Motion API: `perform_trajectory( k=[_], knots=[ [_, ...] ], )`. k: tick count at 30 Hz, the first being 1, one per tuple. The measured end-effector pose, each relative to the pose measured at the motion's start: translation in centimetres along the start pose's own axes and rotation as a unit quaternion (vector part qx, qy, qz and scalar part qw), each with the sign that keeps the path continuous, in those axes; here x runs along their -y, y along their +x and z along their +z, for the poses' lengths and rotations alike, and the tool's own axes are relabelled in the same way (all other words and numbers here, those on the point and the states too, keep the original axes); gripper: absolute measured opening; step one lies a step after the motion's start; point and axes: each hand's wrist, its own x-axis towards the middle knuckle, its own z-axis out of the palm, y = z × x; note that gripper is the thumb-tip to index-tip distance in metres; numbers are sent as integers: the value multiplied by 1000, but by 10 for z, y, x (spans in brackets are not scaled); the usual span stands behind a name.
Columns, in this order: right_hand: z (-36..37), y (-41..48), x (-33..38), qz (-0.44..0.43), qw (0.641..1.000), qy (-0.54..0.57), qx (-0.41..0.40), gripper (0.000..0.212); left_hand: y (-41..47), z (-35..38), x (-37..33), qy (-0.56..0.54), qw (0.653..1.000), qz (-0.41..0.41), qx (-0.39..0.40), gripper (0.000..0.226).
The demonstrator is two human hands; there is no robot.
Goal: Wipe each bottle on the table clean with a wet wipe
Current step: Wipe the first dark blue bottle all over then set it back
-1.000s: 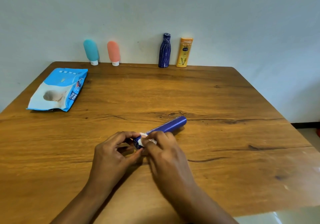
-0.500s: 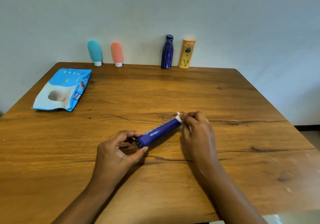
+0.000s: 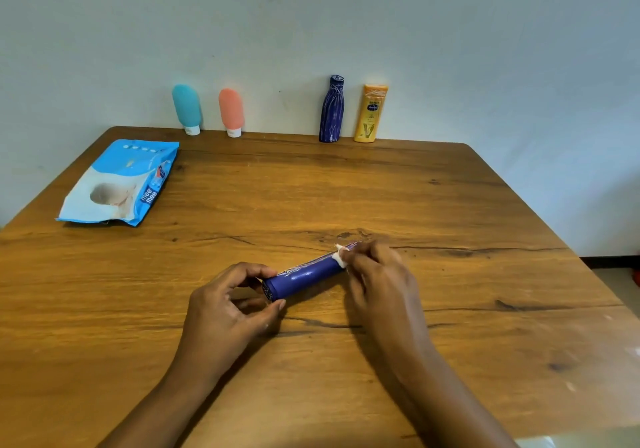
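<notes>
Two hands work on one bottle. The left hand (image 3: 225,309) curls its thumb and forefinger round the near, flat end of the blue bottle (image 3: 304,276) and pinches it. The right hand (image 3: 377,285) grips one small white wet wipe (image 3: 341,257) in bent fingertips and holds it against the bottle's far end. The bottle lies on its side between the hands, slanting from near left to far right, low on the wooden table (image 3: 450,205); whether it touches the wood I cannot tell.

Five bottles show in all. Besides this one, four stand upright in a row at the far edge by the wall (image 3: 450,49): a teal bottle (image 3: 186,106), a coral bottle (image 3: 231,110) just right of it, then, apart, a dark patterned bottle (image 3: 331,110) and a yellow bottle (image 3: 371,113) side by side. One blue wipes pack (image 3: 121,181) lies flat near the far left corner. The wall is pale and plain; a strip of floor (image 3: 620,285) shows at the right.
</notes>
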Motion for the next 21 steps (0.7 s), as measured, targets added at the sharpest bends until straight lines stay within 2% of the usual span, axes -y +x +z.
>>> perform_trajectory(
  k=[4, 8, 11, 18, 21],
  knots=[
    [2, 1, -27, 57, 997, -16, -49, 22, 3, 4, 3, 13, 998, -38, 38, 44],
    [-2, 0, -38, 90, 994, -30, -49, 21, 6, 4, 7, 9, 998, -53, 44, 50],
    [-6, -4, -33, 78, 995, -19, -56, 23, 4, 5, 7, -4, 996, -73, 47, 52],
    [0, -12, -2, 22, 997, 19, -74, 26, 1, 1, 9, 15, 996, -81, 43, 40],
    [7, -16, 25, -22, 998, 35, -37, 29, 0, 0, 5, 11, 995, -85, 42, 38]
  ],
)
